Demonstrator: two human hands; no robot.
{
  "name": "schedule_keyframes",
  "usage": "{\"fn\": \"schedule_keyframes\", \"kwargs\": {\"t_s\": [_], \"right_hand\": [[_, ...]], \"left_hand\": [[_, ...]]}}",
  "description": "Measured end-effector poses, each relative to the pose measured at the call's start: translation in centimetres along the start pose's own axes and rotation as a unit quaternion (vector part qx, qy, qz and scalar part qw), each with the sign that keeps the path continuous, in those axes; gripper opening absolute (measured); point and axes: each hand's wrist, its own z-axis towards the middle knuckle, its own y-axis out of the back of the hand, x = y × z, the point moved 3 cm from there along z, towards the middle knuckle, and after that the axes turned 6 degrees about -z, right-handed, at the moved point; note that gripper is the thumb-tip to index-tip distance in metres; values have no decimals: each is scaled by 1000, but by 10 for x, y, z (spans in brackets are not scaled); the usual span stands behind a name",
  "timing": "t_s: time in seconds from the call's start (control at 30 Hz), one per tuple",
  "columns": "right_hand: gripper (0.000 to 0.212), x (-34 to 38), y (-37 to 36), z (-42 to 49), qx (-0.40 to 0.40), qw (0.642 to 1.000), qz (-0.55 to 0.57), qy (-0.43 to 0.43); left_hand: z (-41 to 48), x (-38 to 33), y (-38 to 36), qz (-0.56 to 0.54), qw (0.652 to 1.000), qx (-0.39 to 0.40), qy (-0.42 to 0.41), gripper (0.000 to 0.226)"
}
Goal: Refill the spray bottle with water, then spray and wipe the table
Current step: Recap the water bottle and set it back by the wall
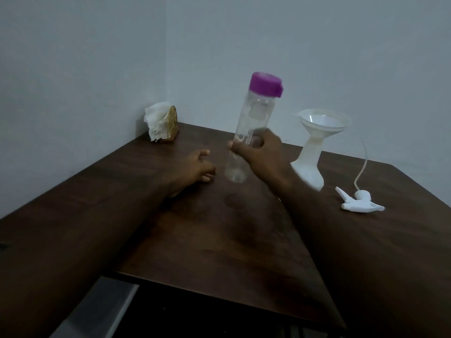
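Observation:
My right hand (261, 152) grips a clear water bottle (253, 118) with a purple cap, held tilted a little above the dark wooden table (219, 240). My left hand (197, 167) rests on the table just left of the bottle, fingers loosely curled and holding nothing. To the right stands a white spray bottle (308, 164) with a translucent funnel (322, 123) sitting in its neck. Its white trigger head (358, 201) with the dip tube lies on the table at the right.
A gold napkin holder with white tissues (161, 125) stands in the back corner against the grey walls. The table's near edge runs diagonally at the bottom, with a dark gap and a grey surface (97, 311) below it.

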Motion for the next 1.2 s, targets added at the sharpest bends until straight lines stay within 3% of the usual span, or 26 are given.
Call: {"fn": "schedule_keyframes", "kwargs": {"t_s": [0.13,0.43,0.67,0.83,1.2], "right_hand": [[66,14,-19,42,-41,999,-24,23],[66,-30,-92,164,-27,996,-83,-19],[69,-57,-138,244,-19,997,-62,-36],[66,-71,-151,279,-15,995,-90,-30],[69,-96,-149,284,-44,991,-122,-28]], "left_hand": [[19,2,12,-46,995,-83,8,44],[60,9,18,92,989,-112,-38,12],[89,18,20,123,986,-93,-68,7],[97,23,18,115,985,-81,-103,16],[98,24,18,125,983,-52,-127,13]]}}
